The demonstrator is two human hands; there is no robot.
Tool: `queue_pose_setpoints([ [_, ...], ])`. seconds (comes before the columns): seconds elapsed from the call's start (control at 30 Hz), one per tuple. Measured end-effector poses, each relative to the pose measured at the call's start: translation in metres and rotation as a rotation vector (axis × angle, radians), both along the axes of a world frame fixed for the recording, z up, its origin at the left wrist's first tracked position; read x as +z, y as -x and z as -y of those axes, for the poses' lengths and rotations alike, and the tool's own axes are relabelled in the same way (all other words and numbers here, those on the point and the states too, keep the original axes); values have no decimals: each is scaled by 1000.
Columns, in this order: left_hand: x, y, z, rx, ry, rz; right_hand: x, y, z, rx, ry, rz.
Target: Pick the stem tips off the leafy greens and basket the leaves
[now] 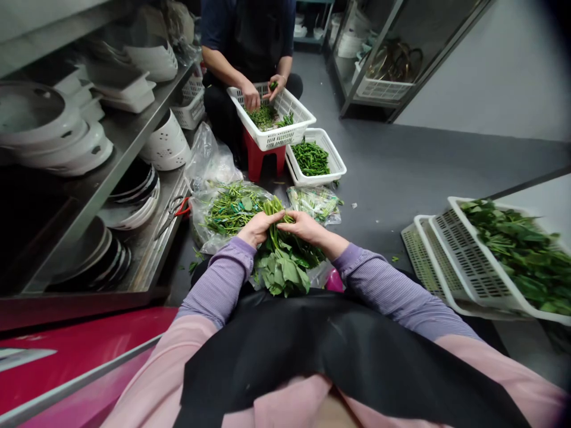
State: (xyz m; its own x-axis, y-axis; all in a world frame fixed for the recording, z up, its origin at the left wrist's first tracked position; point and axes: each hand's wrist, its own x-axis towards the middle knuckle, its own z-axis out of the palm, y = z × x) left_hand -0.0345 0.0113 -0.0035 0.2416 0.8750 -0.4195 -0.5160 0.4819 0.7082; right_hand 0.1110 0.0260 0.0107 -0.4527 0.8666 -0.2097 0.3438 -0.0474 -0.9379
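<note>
A bunch of leafy greens [285,270] hangs leaf-end toward me, its stems pointing away. My left hand [261,227] is closed around the stems from the left side. From the right, my right hand [307,227] pinches the same stems, with its thumb and fingers meeting near the left fingertips. Just beyond my left hand lies an open plastic bag [200,229] with a heap of cut stems [229,211]. Another clear bag of greens [317,203] rests on the floor past my right hand. A bit of something bright pink [334,280] shows under my right wrist.
A co-worker [247,47] sits opposite, both hands over a white basket [285,139] on a red stool [255,156]. Beside it stands a basket of green peppers [311,158]. Stacked baskets with leafy greens [520,255] are at right. Shelves with dishes [129,89] and red-handled scissors [175,213] line the left.
</note>
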Motion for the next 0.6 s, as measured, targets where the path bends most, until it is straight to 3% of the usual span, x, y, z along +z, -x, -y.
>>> queue_pose_setpoints([
  [0.1,1,-5,0,37,26,-17,-8,7,3,-53,-216,205],
  [0.23,1,-8,0,88,42,-80,-17,13,9,-93,-310,285],
  [0.5,-3,-7,-1,69,80,-121,-17,12,11,-69,-125,33],
  [0.6,-6,-7,-2,58,80,-124,-19,13,14,-76,-134,15],
])
